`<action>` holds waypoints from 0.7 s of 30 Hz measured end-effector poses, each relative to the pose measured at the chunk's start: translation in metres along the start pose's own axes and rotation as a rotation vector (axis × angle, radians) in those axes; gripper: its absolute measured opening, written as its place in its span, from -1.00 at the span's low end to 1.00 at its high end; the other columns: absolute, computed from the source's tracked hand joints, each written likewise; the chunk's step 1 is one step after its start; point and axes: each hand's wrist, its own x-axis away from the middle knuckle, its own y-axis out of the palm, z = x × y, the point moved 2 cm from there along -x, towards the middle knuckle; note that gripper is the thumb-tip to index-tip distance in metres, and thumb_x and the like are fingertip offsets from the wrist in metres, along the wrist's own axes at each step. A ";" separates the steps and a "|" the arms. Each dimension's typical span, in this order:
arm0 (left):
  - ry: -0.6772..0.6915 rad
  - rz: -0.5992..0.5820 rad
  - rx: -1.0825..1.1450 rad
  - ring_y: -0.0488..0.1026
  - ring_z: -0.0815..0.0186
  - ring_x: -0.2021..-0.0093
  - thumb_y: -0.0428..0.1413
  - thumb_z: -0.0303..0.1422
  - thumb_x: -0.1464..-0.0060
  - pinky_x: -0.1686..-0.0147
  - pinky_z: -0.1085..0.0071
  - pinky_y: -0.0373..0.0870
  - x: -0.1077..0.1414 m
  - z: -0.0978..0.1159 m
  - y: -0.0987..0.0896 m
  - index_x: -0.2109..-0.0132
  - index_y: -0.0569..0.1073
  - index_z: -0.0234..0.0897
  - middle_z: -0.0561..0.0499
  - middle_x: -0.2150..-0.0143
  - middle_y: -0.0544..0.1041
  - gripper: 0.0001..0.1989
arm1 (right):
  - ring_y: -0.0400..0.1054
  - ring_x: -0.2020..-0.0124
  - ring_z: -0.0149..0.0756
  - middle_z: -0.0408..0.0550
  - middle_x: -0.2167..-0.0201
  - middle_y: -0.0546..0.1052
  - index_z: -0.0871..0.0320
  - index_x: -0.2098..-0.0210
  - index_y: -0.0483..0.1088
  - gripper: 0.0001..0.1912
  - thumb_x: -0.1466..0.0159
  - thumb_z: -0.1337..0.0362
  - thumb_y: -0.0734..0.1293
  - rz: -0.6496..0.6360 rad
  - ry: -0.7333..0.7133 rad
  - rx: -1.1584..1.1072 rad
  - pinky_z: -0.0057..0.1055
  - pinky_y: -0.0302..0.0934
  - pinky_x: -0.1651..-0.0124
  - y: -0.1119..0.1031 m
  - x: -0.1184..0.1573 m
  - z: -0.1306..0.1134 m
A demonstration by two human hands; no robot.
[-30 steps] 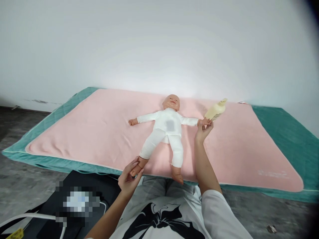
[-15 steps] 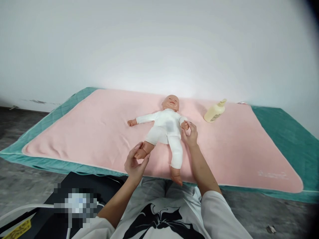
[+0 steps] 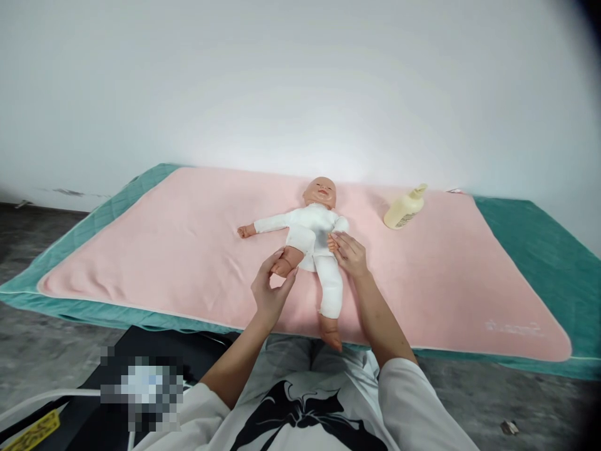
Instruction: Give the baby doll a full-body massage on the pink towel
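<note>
A baby doll [image 3: 320, 218] with a white cloth body lies on its back on a pink mat [image 3: 188, 238], its head toward the wall. My left hand [image 3: 273, 289] grips the doll's foot [image 3: 284, 265] on the left, and that leg is bent up toward the belly. With fingers and thumb, my right hand [image 3: 350, 254] holds the doll's hand [image 3: 332, 242] on the right, and that arm is folded across the body. The doll's other leg [image 3: 330, 291] lies straight toward me. Its other arm [image 3: 272, 222] stretches out to the left.
A pale yellow pump bottle [image 3: 404, 210] stands on the mat to the right of the doll. Under the mat is a green quilted pad [image 3: 539, 250], reaching the white wall [image 3: 300, 81]. At lower left, a black surface [image 3: 188, 357] bears a pixelated item and a white cable [image 3: 56, 393].
My left hand has pushed the doll's foot up and inward, bending the leg more. My right hand has brought the doll's hand leftward over its belly. The bottle has stayed put.
</note>
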 end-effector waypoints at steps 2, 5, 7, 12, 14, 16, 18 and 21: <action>0.000 0.000 0.006 0.47 0.11 -0.14 0.26 -0.41 -0.06 -0.12 0.08 0.46 0.000 -0.001 0.000 -0.14 0.37 -0.25 -0.15 -0.09 0.51 -0.52 | 0.50 -0.03 -0.23 -0.04 0.06 0.61 0.06 0.02 0.48 -0.72 -0.34 0.21 0.25 -0.003 -0.022 0.009 -0.13 0.40 -0.17 0.000 0.000 0.000; -0.004 -0.004 -0.001 0.47 0.09 -0.14 0.26 -0.38 -0.07 -0.12 0.06 0.45 0.000 -0.003 -0.003 -0.13 0.37 -0.26 -0.17 -0.09 0.51 -0.52 | 0.49 -0.04 -0.22 -0.03 0.06 0.61 0.05 0.01 0.47 -0.72 -0.33 0.20 0.26 0.005 0.001 0.006 -0.12 0.40 -0.17 0.001 0.001 0.001; -0.011 -0.009 -0.007 0.47 0.09 -0.14 0.26 -0.36 -0.07 -0.12 0.05 0.45 0.001 -0.005 -0.005 -0.13 0.37 -0.26 -0.17 -0.09 0.51 -0.52 | 0.49 -0.04 -0.21 -0.02 0.05 0.61 0.05 0.00 0.46 -0.71 -0.32 0.18 0.26 0.029 0.029 -0.004 -0.11 0.40 -0.17 0.001 0.002 0.003; 0.002 -0.005 -0.010 0.47 0.09 -0.14 0.27 -0.34 -0.06 -0.13 0.04 0.45 0.008 -0.009 -0.013 -0.13 0.38 -0.24 -0.15 -0.09 0.52 -0.52 | 0.49 0.00 -0.18 0.03 0.06 0.60 0.06 0.01 0.45 -0.65 -0.27 0.08 0.31 0.191 0.198 -0.046 -0.12 0.42 -0.11 -0.001 0.004 0.010; 0.006 0.004 -0.004 0.47 0.08 -0.14 0.27 -0.33 -0.06 -0.12 0.04 0.45 0.015 -0.013 -0.017 -0.12 0.38 -0.24 -0.15 -0.08 0.52 -0.52 | 0.47 -0.03 -0.17 0.07 0.03 0.57 0.10 -0.04 0.41 -0.57 -0.24 0.05 0.35 0.307 0.330 -0.104 -0.10 0.36 -0.16 -0.003 0.005 0.013; 0.007 0.014 0.001 0.47 0.07 -0.13 0.27 -0.34 -0.06 -0.12 0.03 0.46 0.023 -0.017 -0.022 -0.10 0.38 -0.24 -0.16 -0.08 0.52 -0.54 | 0.41 -0.12 -0.15 0.14 -0.07 0.49 0.17 -0.14 0.32 -0.44 -0.22 0.05 0.36 0.434 0.468 -0.194 -0.07 0.29 -0.21 -0.006 0.005 0.017; 0.020 0.020 0.009 0.48 0.07 -0.12 0.27 -0.36 -0.05 -0.10 0.02 0.47 0.033 -0.023 -0.028 -0.07 0.40 -0.25 -0.16 -0.06 0.53 -0.56 | 0.34 -0.20 -0.13 0.21 -0.18 0.40 0.20 -0.22 0.21 -0.35 -0.23 0.05 0.35 0.539 0.579 -0.293 -0.04 0.24 -0.24 -0.008 0.004 0.021; 0.046 0.018 0.013 0.50 0.07 -0.10 0.28 -0.41 -0.03 -0.08 0.02 0.48 0.049 -0.030 -0.039 -0.05 0.41 -0.23 -0.15 -0.05 0.55 -0.58 | 0.28 -0.26 -0.14 0.24 -0.27 0.29 0.15 -0.28 0.10 -0.31 -0.25 0.04 0.32 0.626 0.682 -0.390 0.00 0.21 -0.24 -0.013 0.002 0.030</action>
